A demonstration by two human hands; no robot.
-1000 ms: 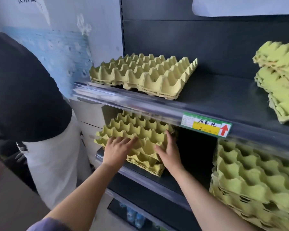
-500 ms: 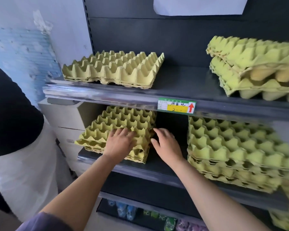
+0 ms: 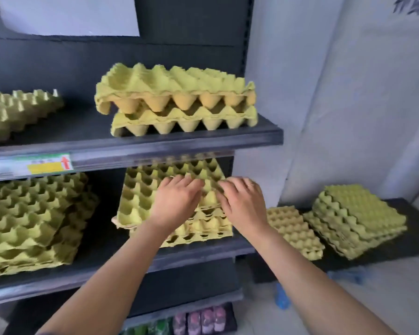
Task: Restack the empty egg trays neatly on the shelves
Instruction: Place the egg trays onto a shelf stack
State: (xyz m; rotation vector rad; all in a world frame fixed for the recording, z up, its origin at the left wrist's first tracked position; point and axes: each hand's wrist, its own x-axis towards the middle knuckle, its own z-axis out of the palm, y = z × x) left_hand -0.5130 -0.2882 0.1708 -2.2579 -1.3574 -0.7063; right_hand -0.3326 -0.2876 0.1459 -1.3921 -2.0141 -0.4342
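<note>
On the middle shelf (image 3: pixel 203 253), a short stack of yellow-green egg trays (image 3: pixel 140 189) sits at the right end. Its top tray lies skewed and tilted over the ones below. My left hand (image 3: pixel 177 201) and my right hand (image 3: pixel 242 204) both rest flat on that top tray, side by side, fingers straight. A messy, fanned-out stack (image 3: pixel 29 221) fills the left of the same shelf. On the upper shelf (image 3: pixel 179 141), two upside-down trays (image 3: pixel 174 102) sit unevenly on each other, and another stack (image 3: pixel 17 110) lies at the left.
A low black platform (image 3: pixel 397 245) to the right of the rack carries a single flat tray (image 3: pixel 293 230) and a skewed stack (image 3: pixel 358 218). A price label (image 3: pixel 46 164) sits on the upper shelf's edge. Packaged goods (image 3: pixel 198 320) fill the bottom shelf. A white wall stands at right.
The view has swung right. Both my hands left the stack at the shelf's left end and now lie on the right-end stack. The person at the left is out of view.
</note>
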